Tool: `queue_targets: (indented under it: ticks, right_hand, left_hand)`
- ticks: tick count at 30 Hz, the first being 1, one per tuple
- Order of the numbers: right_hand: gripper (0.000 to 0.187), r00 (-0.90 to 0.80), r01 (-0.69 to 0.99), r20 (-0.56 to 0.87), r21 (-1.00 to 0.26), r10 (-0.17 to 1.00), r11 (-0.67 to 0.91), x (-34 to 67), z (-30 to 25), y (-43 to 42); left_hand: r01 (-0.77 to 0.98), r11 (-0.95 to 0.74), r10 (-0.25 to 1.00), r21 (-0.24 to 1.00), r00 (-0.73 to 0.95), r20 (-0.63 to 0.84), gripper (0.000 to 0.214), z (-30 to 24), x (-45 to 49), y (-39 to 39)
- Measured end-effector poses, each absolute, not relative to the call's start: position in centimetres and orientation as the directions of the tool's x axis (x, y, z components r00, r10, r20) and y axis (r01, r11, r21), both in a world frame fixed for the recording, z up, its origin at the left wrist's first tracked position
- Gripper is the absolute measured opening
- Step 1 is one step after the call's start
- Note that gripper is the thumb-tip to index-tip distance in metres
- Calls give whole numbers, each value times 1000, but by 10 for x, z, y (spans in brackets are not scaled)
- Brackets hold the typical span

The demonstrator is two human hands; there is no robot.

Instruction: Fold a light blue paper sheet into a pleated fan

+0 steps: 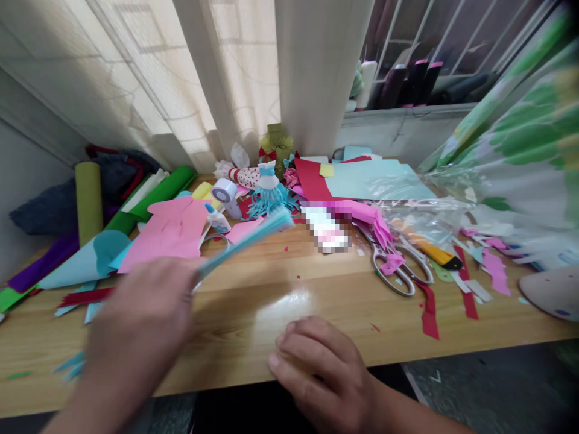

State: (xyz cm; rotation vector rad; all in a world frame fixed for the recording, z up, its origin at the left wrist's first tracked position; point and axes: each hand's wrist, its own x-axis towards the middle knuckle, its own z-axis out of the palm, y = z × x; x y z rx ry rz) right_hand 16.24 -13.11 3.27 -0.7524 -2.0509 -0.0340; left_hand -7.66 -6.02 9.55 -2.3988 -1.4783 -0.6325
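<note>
My left hand is blurred with motion and grips a strip of light blue paper that points up and to the right over the wooden table. My right hand rests near the table's front edge, fingers curled, with nothing visible in them. Large steel scissors lie to its upper right, tangled with pink paper. A fringed blue paper figure stands beyond the strip's tip, and a pink paper sheet lies just past my left hand.
A glue bottle and a white tape roll stand among paper scraps. Red and pale blue sheets lie at the back. Paper rolls lean at the left, and clear plastic and a green-patterned sheet rise at the right. Curtains hang behind.
</note>
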Motion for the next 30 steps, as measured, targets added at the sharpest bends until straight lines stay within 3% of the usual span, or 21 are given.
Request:
queue_targets:
  ticks: [2, 5, 10, 14, 18, 22, 26, 30]
  right_hand:
    - [23, -338, 604, 818, -191, 466, 773, 166, 31, -132]
    - [25, -359, 697, 753, -177, 551, 695, 171, 23, -130]
    - [15, -468, 746, 545, -179, 696, 642, 179, 1, -126]
    - [13, -426, 782, 465, -243, 776, 574, 186, -12, -128]
    - [13, -405, 797, 315, -337, 858, 500, 196, -13, -128]
    - [12, -454, 805, 186, -335, 872, 490, 203, -7, -124]
    - [9, -513, 786, 274, -232, 814, 573, 201, -4, -124]
    - [21, -561, 764, 364, -118, 743, 635, 195, -7, -127]
  left_hand:
    - [795, -601, 717, -84, 582, 384, 28, 74, -54, -69]
    - [716, -697, 691, 22, 664, 285, 23, 37, -23, -87]
    - [637, -764, 630, 106, 700, 338, 20, 2, -10, -104]
    - [544, -834, 532, 90, 752, 390, 21, -6, -16, -104]
    - [525, -847, 513, 81, 768, 385, 23, -7, -28, -102]
    - [520, -852, 501, 51, 785, 364, 23, -8, -36, -101]
    - [542, -840, 516, 34, 775, 365, 23, -10, -34, -99]
    - [578, -810, 574, 93, 752, 325, 25, -9, -29, -95]
